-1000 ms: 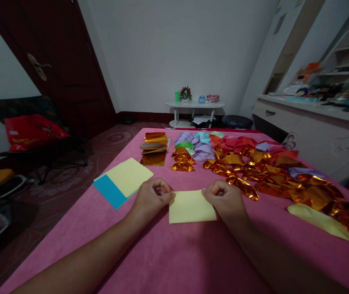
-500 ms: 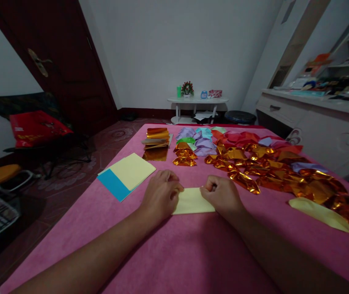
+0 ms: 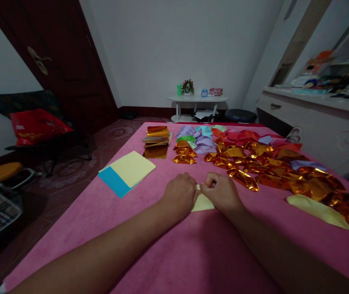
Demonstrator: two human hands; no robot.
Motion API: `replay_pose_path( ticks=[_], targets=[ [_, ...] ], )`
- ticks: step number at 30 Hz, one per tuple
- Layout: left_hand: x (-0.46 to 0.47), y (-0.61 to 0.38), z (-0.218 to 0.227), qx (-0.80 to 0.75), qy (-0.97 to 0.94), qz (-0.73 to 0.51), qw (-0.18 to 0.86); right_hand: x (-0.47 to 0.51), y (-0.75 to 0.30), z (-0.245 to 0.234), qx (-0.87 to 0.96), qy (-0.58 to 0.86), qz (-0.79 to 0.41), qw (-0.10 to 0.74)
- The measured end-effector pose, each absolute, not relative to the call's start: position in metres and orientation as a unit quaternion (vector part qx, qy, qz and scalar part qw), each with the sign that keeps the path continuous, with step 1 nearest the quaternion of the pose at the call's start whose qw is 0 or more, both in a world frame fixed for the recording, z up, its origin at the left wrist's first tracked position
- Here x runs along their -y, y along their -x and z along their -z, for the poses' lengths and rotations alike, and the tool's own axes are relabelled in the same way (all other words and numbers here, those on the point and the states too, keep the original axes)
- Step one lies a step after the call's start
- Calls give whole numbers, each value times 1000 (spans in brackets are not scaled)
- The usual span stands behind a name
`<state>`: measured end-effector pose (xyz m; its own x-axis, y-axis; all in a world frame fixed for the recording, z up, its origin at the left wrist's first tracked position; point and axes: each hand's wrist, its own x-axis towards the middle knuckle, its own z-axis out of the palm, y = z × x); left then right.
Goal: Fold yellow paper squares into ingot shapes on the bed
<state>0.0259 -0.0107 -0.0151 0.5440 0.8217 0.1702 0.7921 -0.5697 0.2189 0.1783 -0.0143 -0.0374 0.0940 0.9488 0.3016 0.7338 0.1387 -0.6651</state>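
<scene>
At the near centre of the pink-covered table (image 3: 168, 257), the left hand (image 3: 178, 195) and the right hand (image 3: 221, 194) sit knuckles up and almost touching. Both are curled closed on one pale yellow sheet (image 3: 203, 203).

The right hand pinches the sheet's far edge between thumb and bent fingers. The left hand lies over the sheet's left part, and its fingertips are hidden under the knuckles. It appears to grip the same edge. Only a small wedge of paper shows between and below the hands, lying flat on the cloth. In my judgement, this close two-handed hold pins the thin sheet against the table so it cannot slide.

To the left, within reach, a stack of flat yellow and blue sheets (image 3: 128, 169) lies fanned, so each colour shows. Beyond it sits a pile of gold foil sheets (image 3: 156, 143).

Folded gold pieces (image 3: 184, 155) and pastel folded pieces (image 3: 197, 139) are grouped at the far centre. A large heap of gold and red foil pieces (image 3: 272, 167) spreads along the right side, well apart from the hands. The flat sheets and the folded pieces are kept in separate zones. One folded yellow piece (image 3: 318, 210) lies at the near edge of that heap.

A small white side table (image 3: 197, 99) stands against the back wall.
</scene>
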Motion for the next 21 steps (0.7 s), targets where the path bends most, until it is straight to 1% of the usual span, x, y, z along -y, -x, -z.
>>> replay_pose_path(
  ticks=[2,4,7,10,12,17,19,21],
  targets=[
    [12,-23,18,-450,-880,-138,58,15,-179,38,656,639,-147,373],
    [12,-10,18,-417,-892,-150,89,15,-179,37,659,637,-144,374],
    [7,18,14,-340,-907,-153,195,16,-179,35,659,639,-143,369],
    [3,34,12,-310,-901,-163,254,16,-178,33,656,646,-146,361],
    [2,31,15,-333,-893,-171,250,17,-178,31,657,649,-145,355],
    [6,8,23,-422,-870,-192,168,18,-176,31,656,651,-140,354],
    [4,12,20,-407,-875,-186,182,18,-176,32,657,646,-146,362],
    [-1,22,15,-347,-890,-161,247,16,-178,34,657,640,-154,368]
  ],
)
